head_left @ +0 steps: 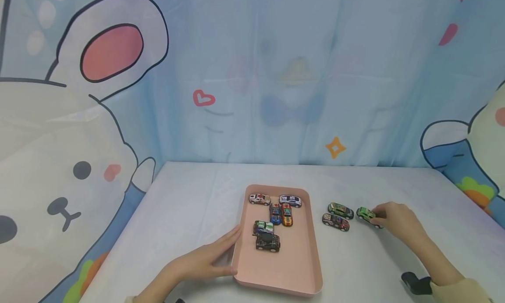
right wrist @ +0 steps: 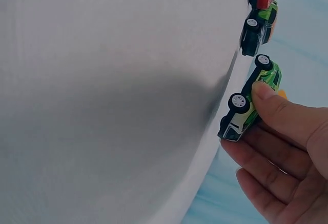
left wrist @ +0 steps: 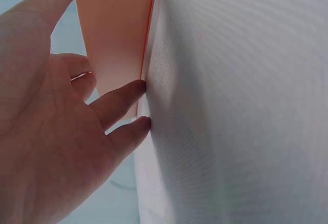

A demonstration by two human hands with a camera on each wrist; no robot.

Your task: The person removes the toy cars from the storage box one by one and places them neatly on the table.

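My right hand (head_left: 398, 220) pinches a bright green toy car (head_left: 367, 214) between thumb and fingers, right of the tray. In the right wrist view the green car (right wrist: 251, 98) is tilted, its wheels facing the camera. Just left of it stand a dark green toy car (head_left: 341, 210) and a black-and-red toy car (head_left: 336, 222), side by side. My left hand (head_left: 203, 259) touches the left side of the pink tray (head_left: 292, 268) with straight, spread fingers; in the left wrist view its fingertips are right at the tray wall (left wrist: 115, 34).
Inside the tray are several toy cars: two white ones (head_left: 259, 199) at the far end, a blue one (head_left: 275, 214) beside a red-yellow one (head_left: 286, 215), and a green-white one (head_left: 263, 227) behind a black jeep (head_left: 268, 242). A white cloth (head_left: 189, 206) covers the table; a printed curtain (head_left: 244, 75) hangs behind.
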